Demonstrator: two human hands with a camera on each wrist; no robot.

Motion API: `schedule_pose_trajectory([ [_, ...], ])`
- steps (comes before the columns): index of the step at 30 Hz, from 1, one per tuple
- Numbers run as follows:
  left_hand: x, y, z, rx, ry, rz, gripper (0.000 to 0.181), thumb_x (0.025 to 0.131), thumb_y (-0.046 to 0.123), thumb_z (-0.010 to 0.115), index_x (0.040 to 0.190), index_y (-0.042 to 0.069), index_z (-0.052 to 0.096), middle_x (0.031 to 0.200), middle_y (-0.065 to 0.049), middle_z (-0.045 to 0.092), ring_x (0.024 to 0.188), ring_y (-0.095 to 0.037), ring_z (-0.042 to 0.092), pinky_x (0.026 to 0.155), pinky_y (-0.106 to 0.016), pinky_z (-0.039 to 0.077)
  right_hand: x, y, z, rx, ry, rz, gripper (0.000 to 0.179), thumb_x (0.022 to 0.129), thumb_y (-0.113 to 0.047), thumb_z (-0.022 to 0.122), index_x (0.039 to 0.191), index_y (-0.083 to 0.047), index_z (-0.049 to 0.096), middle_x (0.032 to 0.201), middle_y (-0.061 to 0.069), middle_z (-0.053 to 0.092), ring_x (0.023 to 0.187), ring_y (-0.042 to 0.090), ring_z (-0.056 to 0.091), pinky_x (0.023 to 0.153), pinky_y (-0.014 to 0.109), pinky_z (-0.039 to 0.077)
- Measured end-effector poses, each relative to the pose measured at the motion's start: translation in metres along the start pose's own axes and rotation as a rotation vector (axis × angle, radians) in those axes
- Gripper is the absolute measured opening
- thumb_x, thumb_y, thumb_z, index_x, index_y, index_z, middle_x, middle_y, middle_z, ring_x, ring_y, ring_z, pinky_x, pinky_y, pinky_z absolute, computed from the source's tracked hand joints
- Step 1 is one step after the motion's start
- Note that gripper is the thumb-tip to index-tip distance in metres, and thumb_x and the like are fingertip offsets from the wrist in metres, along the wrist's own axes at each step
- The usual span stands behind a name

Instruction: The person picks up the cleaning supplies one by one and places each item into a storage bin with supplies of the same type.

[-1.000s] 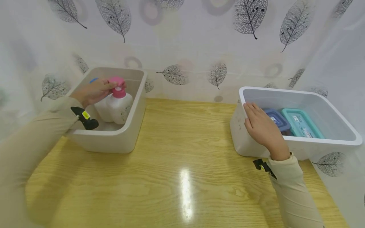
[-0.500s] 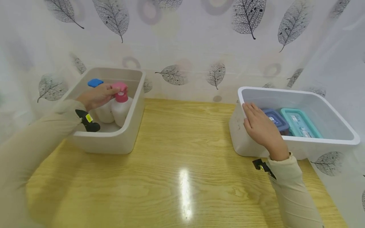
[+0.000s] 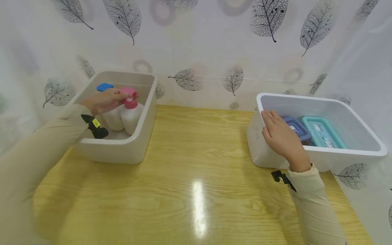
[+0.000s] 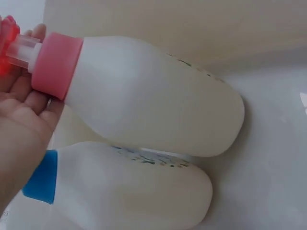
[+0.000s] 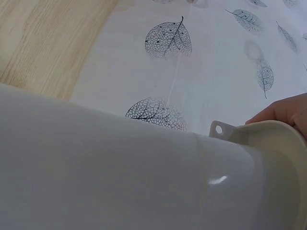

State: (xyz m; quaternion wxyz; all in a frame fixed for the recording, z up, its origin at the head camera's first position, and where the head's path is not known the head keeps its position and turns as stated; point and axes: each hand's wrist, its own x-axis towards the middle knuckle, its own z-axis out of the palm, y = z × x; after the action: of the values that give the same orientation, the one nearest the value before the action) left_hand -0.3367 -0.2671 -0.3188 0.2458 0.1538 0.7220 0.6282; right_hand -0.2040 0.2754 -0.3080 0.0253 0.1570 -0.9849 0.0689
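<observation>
My left hand (image 3: pixel 102 101) pinches the pink pump head of a white pump bottle (image 3: pixel 131 119), which stands inside the left bin (image 3: pixel 119 153). In the left wrist view the fingers (image 4: pixel 21 91) lie behind the pump's neck, below the pink collar (image 4: pixel 57 66). Beside it, partly hidden by that hand, is a second white bottle with a blue cap (image 3: pixel 104 87). My right hand (image 3: pixel 283 137) rests over the near left corner of the right bin (image 3: pixel 258 146), fingers laid straight across the rim. Only part of this hand (image 5: pixel 288 111) shows in the right wrist view.
The right bin holds a dark blue lidded container (image 3: pixel 297 128) and a teal lidded container (image 3: pixel 324 132). A wood-grain table (image 3: pixel 196 153) stretches between both bins. Behind hangs a white curtain (image 3: pixel 202 41) printed with leaves.
The pump bottle has turned and sunk slightly in the left bin, with my left hand still on its pump head. More of the blue cap shows. My right hand stays put.
</observation>
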Motion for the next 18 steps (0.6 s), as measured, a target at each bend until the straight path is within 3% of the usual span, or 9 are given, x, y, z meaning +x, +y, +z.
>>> schedule_pose_trajectory([
  [2,-0.002,0.001,-0.001,-0.031,-0.003,0.006,0.027,0.101,0.024,0.041,0.109,0.023,0.067,0.113,0.017,0.066,0.108,0.005,0.057,0.116,-0.026,0.023,0.0,0.0,0.0,0.003,-0.002,0.003,0.053,0.1,-0.017,0.026,0.147,0.005,0.018,0.152,0.028,0.022,0.142,0.044,0.016,0.116,0.055,0.017],
  [6,-0.004,0.002,0.0,-0.161,0.004,0.024,0.037,0.103,0.025,0.032,0.103,0.021,0.069,0.106,0.01,0.069,0.102,-0.003,0.06,0.092,-0.019,0.037,0.0,0.0,0.001,0.004,-0.004,0.004,0.053,0.101,-0.018,0.026,0.147,0.005,0.017,0.152,0.028,0.021,0.142,0.044,0.015,0.116,0.055,0.017],
  [10,-0.004,0.005,0.001,-0.287,0.015,0.02,0.043,0.103,0.028,0.029,0.101,0.013,0.069,0.102,0.003,0.071,0.099,-0.009,0.063,0.088,-0.019,0.042,0.0,0.001,0.001,0.002,0.001,0.0,0.053,0.101,-0.018,0.026,0.147,0.006,0.018,0.151,0.028,0.022,0.142,0.045,0.016,0.116,0.055,0.018],
  [14,-0.004,0.009,0.004,-0.29,0.063,-0.039,0.041,0.102,0.036,0.031,0.104,0.015,0.067,0.101,0.006,0.072,0.098,-0.006,0.065,0.098,-0.021,0.037,0.0,0.0,0.0,0.006,0.003,-0.005,0.053,0.101,-0.018,0.026,0.147,0.006,0.018,0.151,0.029,0.023,0.141,0.045,0.016,0.115,0.055,0.018],
  [18,-0.002,0.015,0.006,-0.171,0.112,-0.121,0.05,0.1,0.046,0.03,0.134,0.014,0.047,0.097,0.015,0.07,0.095,0.001,0.063,0.118,-0.036,0.017,0.0,0.0,-0.001,0.014,-0.004,-0.003,0.053,0.1,-0.017,0.026,0.147,0.006,0.017,0.151,0.029,0.022,0.141,0.045,0.016,0.116,0.055,0.018],
])
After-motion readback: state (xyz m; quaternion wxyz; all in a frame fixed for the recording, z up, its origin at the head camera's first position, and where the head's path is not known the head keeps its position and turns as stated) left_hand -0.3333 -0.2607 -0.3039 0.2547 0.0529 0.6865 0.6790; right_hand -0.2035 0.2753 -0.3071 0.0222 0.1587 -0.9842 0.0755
